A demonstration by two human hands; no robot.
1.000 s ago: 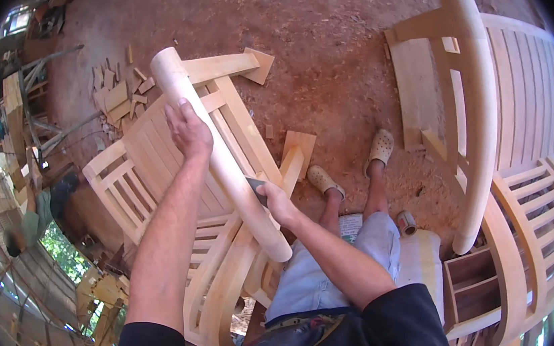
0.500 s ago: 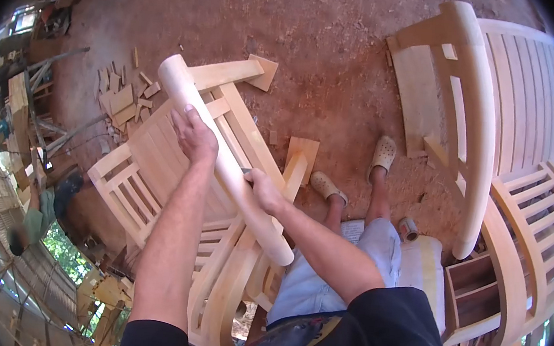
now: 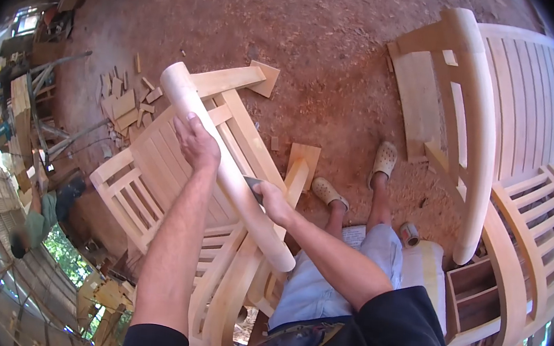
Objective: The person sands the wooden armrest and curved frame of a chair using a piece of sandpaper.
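Observation:
A pale wooden chair (image 3: 177, 156) with a slatted seat stands in front of me, its thick rounded armrest (image 3: 240, 199) running diagonally toward my lap. My left hand (image 3: 199, 144) rests against the near side of that armrest, fingers stretched along the wood. Lower down, my right hand (image 3: 276, 203) grips a dark grey folded piece of sandpaper (image 3: 254, 187) at the armrest's far side. The fingertips of this hand are partly hidden. Below my forearm, the armrest's lower end comes close to my shorts.
Another slatted wooden chair (image 3: 481, 127) stands at the right. Wood offcuts (image 3: 122, 106) lie on the reddish dirt floor (image 3: 325, 36). A small can (image 3: 409, 234) stands beside my leg, near an open wooden drawer box (image 3: 474, 288). A person in green (image 3: 47, 209) is at the far left.
My right hand has shifted slightly down and right along the armrest, and more of the sandpaper shows. The left hand stays on the wood. The view has tilted a little.

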